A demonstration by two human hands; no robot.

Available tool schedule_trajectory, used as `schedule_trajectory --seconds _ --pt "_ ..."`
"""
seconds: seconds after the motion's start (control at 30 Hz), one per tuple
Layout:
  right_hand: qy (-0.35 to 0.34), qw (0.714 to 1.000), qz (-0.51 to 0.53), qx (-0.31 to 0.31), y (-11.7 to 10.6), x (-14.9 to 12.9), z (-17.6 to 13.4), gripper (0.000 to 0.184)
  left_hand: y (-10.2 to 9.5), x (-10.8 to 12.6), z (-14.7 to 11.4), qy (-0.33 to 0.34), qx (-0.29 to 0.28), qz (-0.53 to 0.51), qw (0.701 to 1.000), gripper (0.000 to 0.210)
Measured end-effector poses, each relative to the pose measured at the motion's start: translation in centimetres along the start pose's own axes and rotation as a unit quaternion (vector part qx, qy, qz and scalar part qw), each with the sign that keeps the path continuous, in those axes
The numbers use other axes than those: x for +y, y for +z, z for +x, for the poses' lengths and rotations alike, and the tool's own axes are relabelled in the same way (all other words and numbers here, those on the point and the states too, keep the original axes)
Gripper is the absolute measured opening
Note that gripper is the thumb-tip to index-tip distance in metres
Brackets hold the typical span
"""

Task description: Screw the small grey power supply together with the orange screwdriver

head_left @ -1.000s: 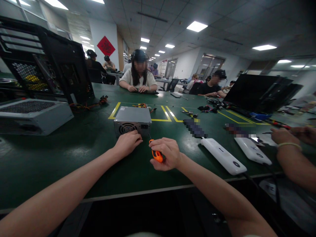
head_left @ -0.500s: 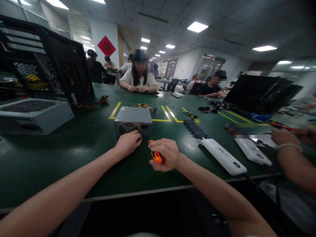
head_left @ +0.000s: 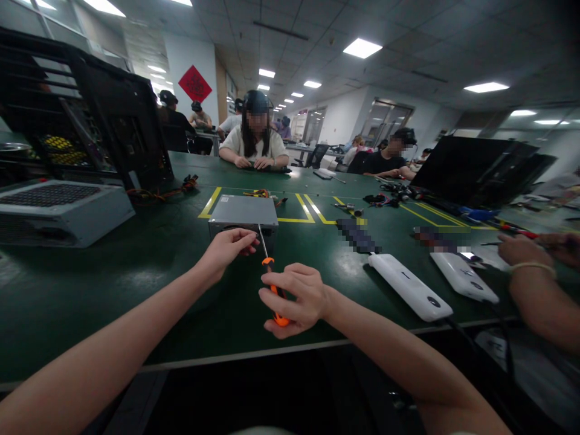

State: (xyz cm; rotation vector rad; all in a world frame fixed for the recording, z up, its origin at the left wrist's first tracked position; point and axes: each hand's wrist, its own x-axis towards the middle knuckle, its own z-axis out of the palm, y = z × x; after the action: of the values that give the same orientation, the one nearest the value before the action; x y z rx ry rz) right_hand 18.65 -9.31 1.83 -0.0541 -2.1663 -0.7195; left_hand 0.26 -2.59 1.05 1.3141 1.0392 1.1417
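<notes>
A grey metal computer power supply point(head_left: 244, 209) sits on the green table, its fan side facing me. My right hand point(head_left: 296, 296) is wrapped round the orange and black handle of a screwdriver point(head_left: 268, 261). The metal shaft points up and away, its tip in front of the upper edge of the power supply; I cannot tell whether they touch. Just left of the shaft, my left hand point(head_left: 233, 248) is closed in a pinch before the fan side. Whatever its fingertips hold is too small to make out.
Another power supply point(head_left: 63, 212) and an open black computer case point(head_left: 86, 115) stand at the left. White power banks point(head_left: 410, 287) lie to the right, near a co-worker's hands point(head_left: 525, 251). A black case point(head_left: 480, 172) and cables point(head_left: 394, 194) are farther back. Someone sits opposite.
My right hand has moved down and nearer to me, with the screwdriver now tilted up toward the power supply. My left hand has lifted a little, its fingers now pinched toward the shaft.
</notes>
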Motion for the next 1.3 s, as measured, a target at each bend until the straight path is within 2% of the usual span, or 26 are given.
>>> schedule_trajectory --seconds 0.13,0.3,1.3 --pt "-0.029 1.000 0.003 -0.010 0.4 -0.3 0.1 0.034 -0.3 0.7 -0.1 -0.068 -0.002 -0.170 0.983 0.009" --pt "-0.040 0.999 0.005 -0.032 0.8 -0.5 0.1 0.034 -0.3 1.1 -0.3 -0.095 0.011 -0.239 0.966 0.014" --pt "-0.020 0.998 -0.011 -0.060 1.1 -0.4 -0.1 0.032 0.0 0.8 -0.2 -0.106 0.003 -0.245 0.964 0.007"
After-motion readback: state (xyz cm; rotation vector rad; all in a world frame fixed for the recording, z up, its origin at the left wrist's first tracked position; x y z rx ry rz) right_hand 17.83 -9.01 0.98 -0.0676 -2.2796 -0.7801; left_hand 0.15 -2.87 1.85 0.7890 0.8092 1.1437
